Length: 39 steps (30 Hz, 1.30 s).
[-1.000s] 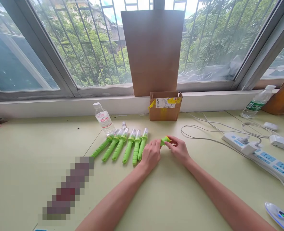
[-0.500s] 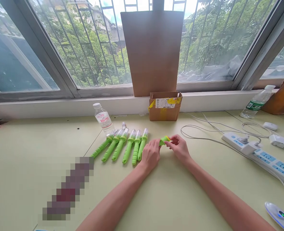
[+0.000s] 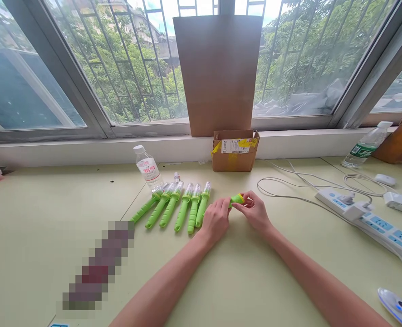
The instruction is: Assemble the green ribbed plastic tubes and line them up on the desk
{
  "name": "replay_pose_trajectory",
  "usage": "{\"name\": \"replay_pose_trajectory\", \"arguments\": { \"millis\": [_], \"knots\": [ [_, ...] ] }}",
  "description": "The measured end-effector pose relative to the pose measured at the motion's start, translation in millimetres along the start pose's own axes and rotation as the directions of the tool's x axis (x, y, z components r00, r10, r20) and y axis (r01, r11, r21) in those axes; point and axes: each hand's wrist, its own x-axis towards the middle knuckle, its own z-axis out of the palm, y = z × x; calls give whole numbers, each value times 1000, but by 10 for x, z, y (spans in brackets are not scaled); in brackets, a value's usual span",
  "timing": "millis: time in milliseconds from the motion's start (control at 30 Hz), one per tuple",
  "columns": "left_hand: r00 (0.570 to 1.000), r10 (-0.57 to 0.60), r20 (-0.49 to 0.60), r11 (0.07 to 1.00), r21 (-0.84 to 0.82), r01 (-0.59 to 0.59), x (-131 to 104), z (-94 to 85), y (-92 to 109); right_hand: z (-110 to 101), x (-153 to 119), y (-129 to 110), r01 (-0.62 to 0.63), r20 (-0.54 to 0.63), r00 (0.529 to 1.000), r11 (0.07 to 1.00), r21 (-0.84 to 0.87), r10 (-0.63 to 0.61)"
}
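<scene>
Holding: left hand (image 3: 216, 220) wrapped around green piece (image 3: 235, 200); right hand (image 3: 253, 210) pinching its yellow-rimmed end.
Green piece: short of table's (image 3: 255, 277) far edge, near clear-topped green sticks (image 3: 183, 211).
Cardboard box (image 3: 234, 161): at far edge.

We had bright daylight coming through the aluminium window frames (image 3: 63, 68) ahead, with the sky (image 3: 206, 6) burned nearly white and the backlit cardboard sheet (image 3: 218, 77) looking darker than the glass around it, a pale haze along its top. Light spread evenly over the tabletop (image 3: 228, 277), and we made out no strong motion blur on the left hand (image 3: 216, 219) or right hand (image 3: 253, 210). Wide-angle stretching slanted the frames and the green-labelled water bottle (image 3: 367, 145), the shipping label (image 3: 235, 146) was too soft to read, and a coarse mosaic patch (image 3: 98, 265) covered part of the lower left.
</scene>
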Motion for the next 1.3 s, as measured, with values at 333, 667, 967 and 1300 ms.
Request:
{"name": "replay_pose_trajectory", "arguments": {
  "millis": [333,667,967,1300],
  "knots": [
    [998,-68,12,993,-99,68,-11,-4,19,61,-59,-14,17,-71,997,999,-29,-19],
    [964,-220,147,871,-416,262,29,-80,40,10,-8,-24,16,4,1000,1000,-23,-16],
    [823,-288,491,376,-732,568,160,-248,89,15,-9,-34,5,-12,1000,1000,18,-5],
    [697,-266,666,167,-680,714,151,-289,29,38,-26,-37,-28,-42,999,997,66,31]
  ]
}}
